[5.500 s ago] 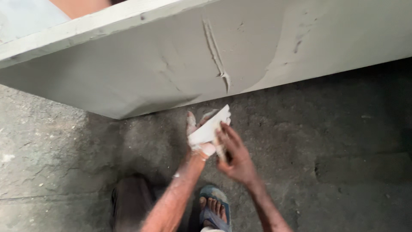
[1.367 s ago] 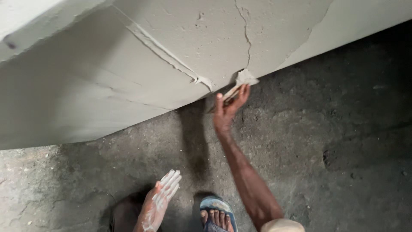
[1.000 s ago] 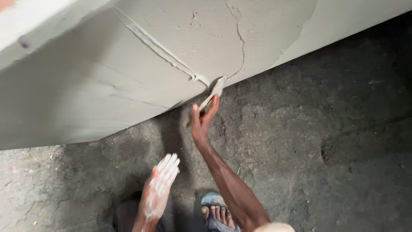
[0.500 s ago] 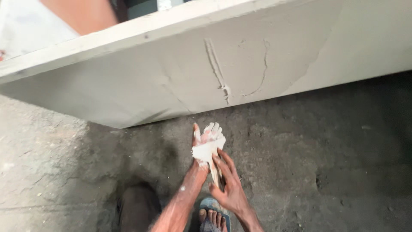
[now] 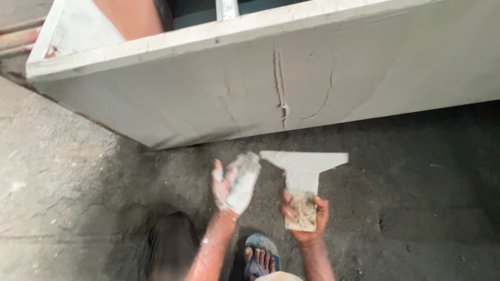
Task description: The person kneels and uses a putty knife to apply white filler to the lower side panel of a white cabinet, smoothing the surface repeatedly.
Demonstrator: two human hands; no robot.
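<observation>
A person stands over a dark, gritty floor [image 5: 78,171], seen from above, with a long grey-coated panel [image 5: 291,88] running across the upper half of the frame. The right hand [image 5: 302,216], low and just right of centre, is clamped around the crusted handle of a broad putty scraper [image 5: 302,166], whose flat blade spreads out like a T above the fingers and is smeared pale with filler. The left hand [image 5: 237,184], just left of the blade and apart from it, is spread open and caked white with filler, holding nothing that can be made out beyond the paste on the palm. The two hands sit side by side, near each other but not touching.

On the panel, the skim looks only partly finished: much of the face is covered in grey filler, yet a raised vertical ridge [image 5: 279,83] and a thin crack line to its right remain at centre, along with uneven sweep marks further right, and these would seem to need smoothing. A foot in a blue sandal [image 5: 260,257] shows at the bottom edge, beside a dark trouser leg [image 5: 169,250].
</observation>
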